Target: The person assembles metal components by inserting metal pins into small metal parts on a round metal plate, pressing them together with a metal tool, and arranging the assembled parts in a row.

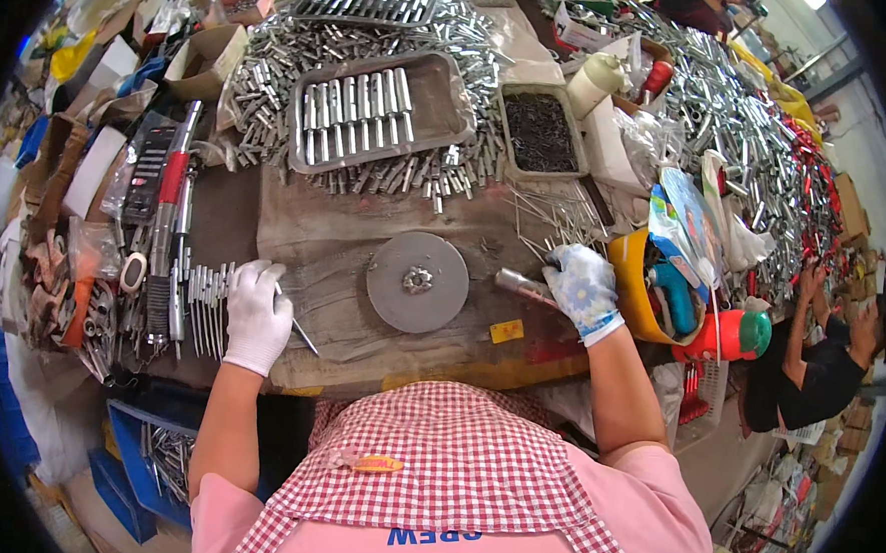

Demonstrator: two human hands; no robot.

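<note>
My left hand (259, 317), in a white glove, is at the left of the bench. Its fingers are closed on a thin metal rod (305, 338), which sticks out on the right side. Beside it lies a row of similar thin rods (206, 304). My right hand (583, 289), in a white and blue patterned glove, is curled over the end of a thick metal bar (523, 284); the palm hides part of the grip. Between both hands sits a round grey metal disc (416, 305) with a small ring-shaped piece (418, 279) at its centre.
Beyond the disc, a tray (384, 160) holds upright-lined metal tubes, amid heaped tubes (262, 97). A tub of dark small parts (541, 131) and loose thin rods (563, 215) lie right of it. A yellow bucket (628, 286) stands near my right hand. A co-worker (819, 366) is at far right.
</note>
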